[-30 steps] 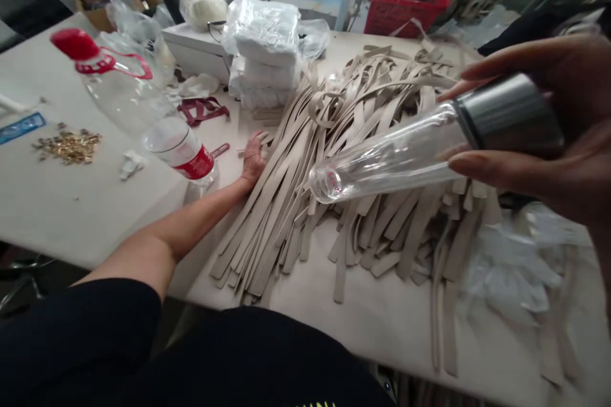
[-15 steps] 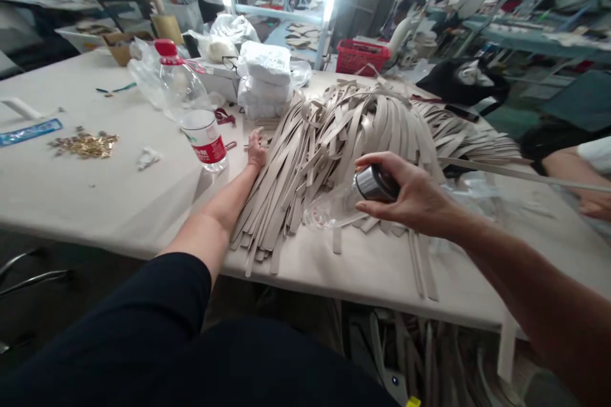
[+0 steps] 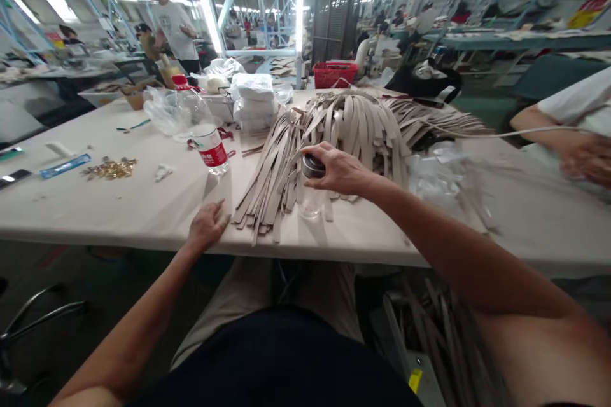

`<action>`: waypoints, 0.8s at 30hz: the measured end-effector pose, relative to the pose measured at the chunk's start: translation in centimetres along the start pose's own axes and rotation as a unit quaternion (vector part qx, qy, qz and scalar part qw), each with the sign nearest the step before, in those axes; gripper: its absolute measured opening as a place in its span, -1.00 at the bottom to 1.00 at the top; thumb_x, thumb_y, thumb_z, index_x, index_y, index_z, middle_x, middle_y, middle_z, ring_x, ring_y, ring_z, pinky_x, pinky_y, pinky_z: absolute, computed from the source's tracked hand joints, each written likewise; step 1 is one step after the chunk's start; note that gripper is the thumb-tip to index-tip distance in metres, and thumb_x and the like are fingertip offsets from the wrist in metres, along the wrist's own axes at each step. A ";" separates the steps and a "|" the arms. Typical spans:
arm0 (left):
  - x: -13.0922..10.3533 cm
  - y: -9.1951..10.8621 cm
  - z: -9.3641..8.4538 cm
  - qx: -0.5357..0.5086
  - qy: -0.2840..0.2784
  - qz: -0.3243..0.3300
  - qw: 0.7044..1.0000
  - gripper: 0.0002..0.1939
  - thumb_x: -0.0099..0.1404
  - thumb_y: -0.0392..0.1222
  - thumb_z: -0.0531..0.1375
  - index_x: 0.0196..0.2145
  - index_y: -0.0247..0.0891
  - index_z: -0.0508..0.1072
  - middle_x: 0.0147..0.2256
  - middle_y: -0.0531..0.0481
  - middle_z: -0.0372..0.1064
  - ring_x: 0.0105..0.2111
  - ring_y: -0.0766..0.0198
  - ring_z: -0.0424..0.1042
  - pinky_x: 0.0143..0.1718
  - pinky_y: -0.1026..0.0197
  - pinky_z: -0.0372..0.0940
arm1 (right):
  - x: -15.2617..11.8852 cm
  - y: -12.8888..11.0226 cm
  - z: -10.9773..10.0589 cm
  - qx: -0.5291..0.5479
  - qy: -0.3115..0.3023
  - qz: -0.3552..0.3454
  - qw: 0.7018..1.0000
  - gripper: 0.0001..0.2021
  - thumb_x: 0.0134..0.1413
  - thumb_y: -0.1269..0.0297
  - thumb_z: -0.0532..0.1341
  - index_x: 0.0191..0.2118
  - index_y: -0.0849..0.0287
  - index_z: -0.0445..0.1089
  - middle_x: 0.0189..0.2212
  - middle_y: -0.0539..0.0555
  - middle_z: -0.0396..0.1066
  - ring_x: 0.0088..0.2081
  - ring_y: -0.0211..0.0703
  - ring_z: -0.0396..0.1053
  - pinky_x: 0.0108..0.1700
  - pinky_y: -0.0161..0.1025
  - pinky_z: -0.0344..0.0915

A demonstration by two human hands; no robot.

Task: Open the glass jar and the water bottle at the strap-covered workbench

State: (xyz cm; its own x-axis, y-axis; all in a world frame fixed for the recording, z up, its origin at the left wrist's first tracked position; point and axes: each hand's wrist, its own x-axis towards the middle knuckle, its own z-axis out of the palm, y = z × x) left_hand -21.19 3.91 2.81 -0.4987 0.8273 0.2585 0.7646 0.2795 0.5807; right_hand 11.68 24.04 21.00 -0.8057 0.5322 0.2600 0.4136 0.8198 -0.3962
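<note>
Since half a second ago: right hand (image 3: pixel 341 172) drawn nearer, carrying the glass (image 3: pixel 310 194) from a tilt over the strips (image 3: pixel 344 127) to upright on the surface (image 3: pixel 119 203); left hand (image 3: pixel 207 226) pulled back from the strips to the near edge.

Nearest: left hand flat, fingers spread, palm down on the surface, holding nothing. Just beyond: right hand curled over the glass's metal top, fingers closed round it, base seemingly touching the surface at the near fringe of the strips. Judging by that, glass set down or nearly so, grip not yet released.

Further out: water bottle (image 3: pixel 210 146) with red label, standing left of the strips; small heap of brass bits (image 3: pixel 109 169) further left. Behind: white stacked packs (image 3: pixel 252 98), clear bags (image 3: pixel 167 111), red basket (image 3: pixel 334 73). Far right: another person's hand (image 3: pixel 585 159) on a long strip. Background: standing person (image 3: pixel 172 22) among other benches.
</note>
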 end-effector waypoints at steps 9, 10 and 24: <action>-1.3 1.3 0.8 0.131 0.049 0.034 0.990 -0.54 0.35 0.04 0.05 0.03 -0.25 0.51 -0.04 -0.23 0.52 0.02 -0.08 0.45 0.11 -0.03 0.32 | -1.0 1.7 4.7 0.203 0.201 0.016 0.958 -0.08 -0.20 0.15 0.48 0.31 0.13 0.13 0.17 0.24 0.28 0.15 0.16 0.34 0.21 0.10 0.30; -1.3 1.3 0.9 0.128 0.048 0.035 0.990 -0.55 0.35 0.04 0.04 0.02 -0.23 0.52 -0.05 -0.22 0.52 0.02 -0.07 0.45 0.11 -0.02 0.31 | -1.4 2.1 5.9 0.251 0.220 0.020 0.943 -0.04 -0.21 0.11 0.47 0.33 0.15 0.08 0.20 0.27 0.25 0.18 0.17 0.32 0.21 0.11 0.30; -1.7 2.2 0.7 0.044 0.073 0.009 0.996 -0.75 0.29 -0.14 0.15 -0.15 -0.10 0.60 -0.05 -0.11 0.55 0.05 0.01 0.46 0.18 0.04 0.30 | -4.0 5.2 16.8 0.356 0.208 0.105 0.905 -0.15 -0.23 -0.17 0.46 0.14 0.10 0.18 0.06 0.36 0.42 0.13 0.40 0.39 0.23 0.37 0.25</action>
State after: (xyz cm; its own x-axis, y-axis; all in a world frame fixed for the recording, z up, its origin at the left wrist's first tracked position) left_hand -18.39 3.44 3.15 -0.5331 0.7551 0.3816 0.8042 0.3121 0.5059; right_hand 9.98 22.63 3.12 -0.4503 0.8152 0.3642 0.0422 0.4269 -0.9033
